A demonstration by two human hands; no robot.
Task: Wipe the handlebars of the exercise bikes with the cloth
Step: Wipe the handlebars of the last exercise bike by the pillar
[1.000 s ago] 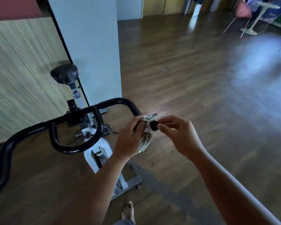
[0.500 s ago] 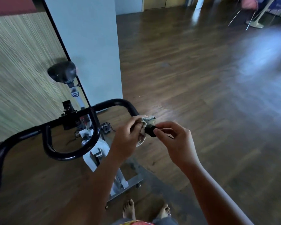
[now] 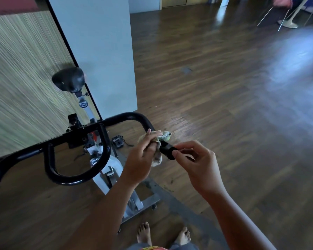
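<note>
The black handlebar [image 3: 126, 117] of a white exercise bike runs across the lower left, with an inner loop bar [image 3: 76, 179] below it. My left hand [image 3: 141, 157] grips a pale crumpled cloth [image 3: 163, 136] wrapped round the handlebar's right arm, just above its end. My right hand [image 3: 197, 163] pinches the black end cap [image 3: 167, 150] of that arm between thumb and forefinger. Part of the cloth hangs below my left hand.
The bike's black saddle [image 3: 69, 79] stands behind the bars, against a wood-grain panel [image 3: 22, 78] and a pale pillar [image 3: 101, 51]. Its metal base [image 3: 143, 204] rests on the wooden floor by my bare feet [image 3: 163, 233]. A chair's legs [image 3: 280, 17] show far right.
My left hand has slid the cloth up the bar, away from the tip, baring more of the black end. The camera has tilted down, bringing both feet into view.
</note>
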